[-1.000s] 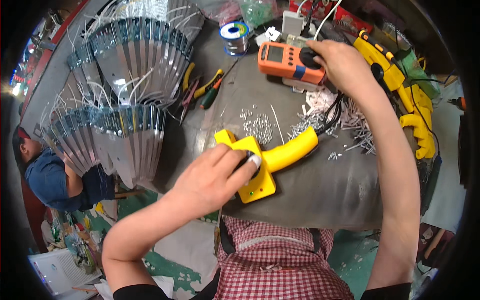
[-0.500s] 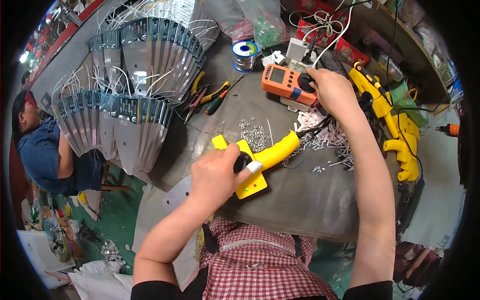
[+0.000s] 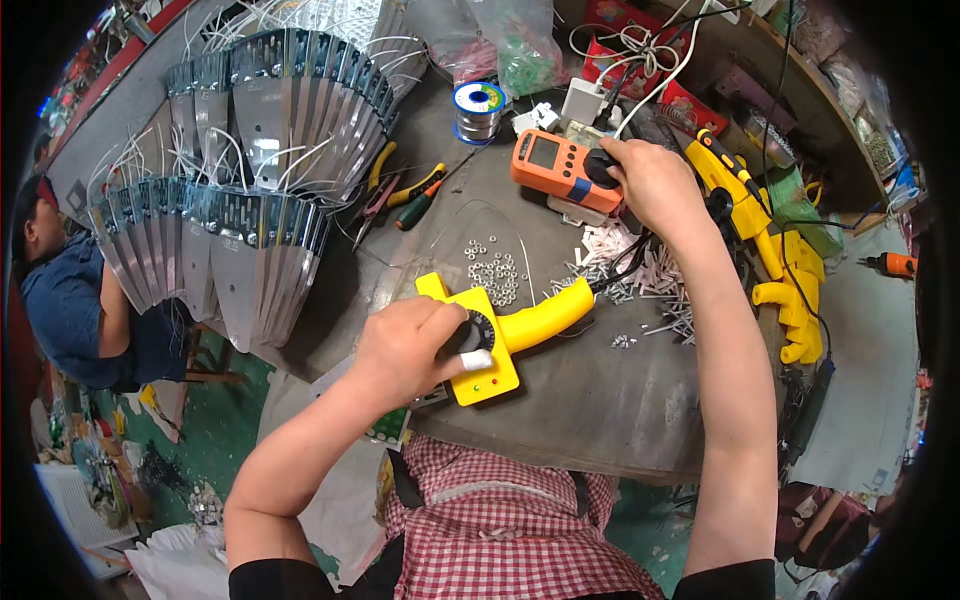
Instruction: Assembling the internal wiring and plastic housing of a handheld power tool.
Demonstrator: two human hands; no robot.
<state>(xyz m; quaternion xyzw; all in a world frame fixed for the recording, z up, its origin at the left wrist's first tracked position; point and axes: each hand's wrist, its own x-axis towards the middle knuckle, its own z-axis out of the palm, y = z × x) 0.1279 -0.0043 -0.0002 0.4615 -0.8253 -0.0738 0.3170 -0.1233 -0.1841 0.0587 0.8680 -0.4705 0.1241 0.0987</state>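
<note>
My left hand (image 3: 405, 352) pinches the round black dial (image 3: 474, 333) on the square guard of a yellow-handled tool (image 3: 545, 322). A white wrap covers its thumb tip. Two small lights, one red and one green, show on the guard, and cables leave the handle's end. Left of the guard, part of a green circuit board (image 3: 390, 424) shows under my wrist. With its fingers closed on the black rotary knob, my right hand (image 3: 652, 183) is at the orange multimeter (image 3: 545, 170). Small metal nuts (image 3: 497, 276) lie just beyond the yellow tool.
Metal blades with white wires (image 3: 285, 110) stand in fanned rows at left. Pliers (image 3: 412, 188), a screwdriver (image 3: 416, 208) and a solder spool (image 3: 478, 110) lie behind. Screws (image 3: 668, 300) and yellow handles (image 3: 800, 290) are at right. Another person (image 3: 70, 310) sits at far left.
My left hand has moved slightly left and down, its fingers turning about the dial. The guard now faces up more squarely, and the circuit board has come into sight. My right hand stays on the multimeter knob.
</note>
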